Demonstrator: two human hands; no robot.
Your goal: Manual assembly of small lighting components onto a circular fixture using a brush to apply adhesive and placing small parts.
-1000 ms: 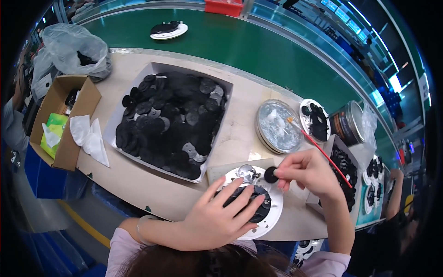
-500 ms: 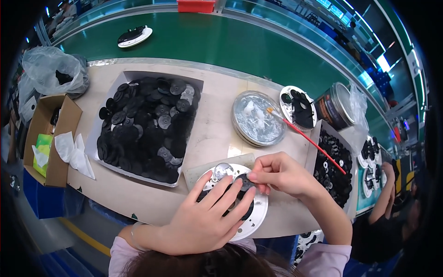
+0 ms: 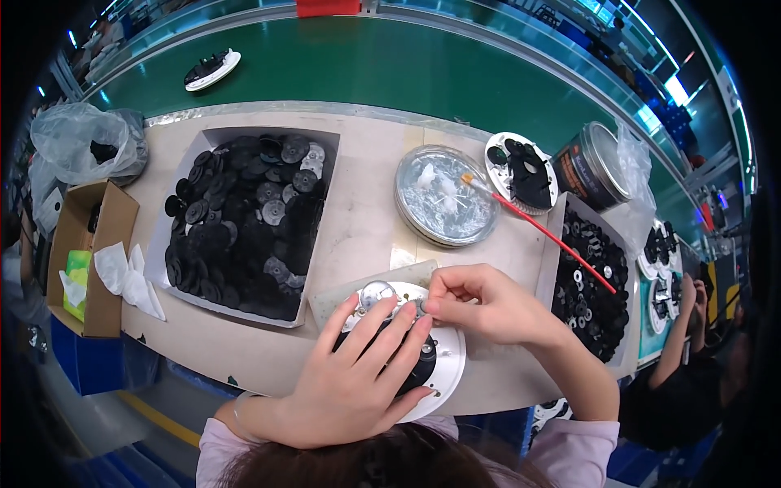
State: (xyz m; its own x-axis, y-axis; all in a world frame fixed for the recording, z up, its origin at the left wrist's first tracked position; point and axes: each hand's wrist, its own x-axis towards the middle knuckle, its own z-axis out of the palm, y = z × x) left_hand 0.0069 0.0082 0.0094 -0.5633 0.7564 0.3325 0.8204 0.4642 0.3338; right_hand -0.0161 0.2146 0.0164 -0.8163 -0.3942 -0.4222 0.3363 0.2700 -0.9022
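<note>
A white round plate (image 3: 450,358) carrying black parts and a shiny metal dome (image 3: 377,294) lies at the near edge of the bench. My left hand (image 3: 358,378) rests over it, fingers spread and flat, covering much of its middle. At the plate's far right side, my right hand (image 3: 480,305) pinches thumb and forefinger at a small grey round part (image 3: 421,308), mostly hidden by the fingertips. Under the plate's far side sits a pale flat block (image 3: 329,301).
A box of black gear discs (image 3: 244,220) stands left, a box of small black parts (image 3: 590,285) right. Between them are a clear round dish (image 3: 447,195) of grease, a red-handled brush (image 3: 561,244), another plate assembly (image 3: 521,171) and a can (image 3: 590,175). A co-worker's arm (image 3: 675,333) is at right.
The dark gear disc seen in my right fingers no longer shows there; a smaller grey part shows at the fingertips. My right hand has shifted slightly left across the plate; my left hand stays spread over it.
</note>
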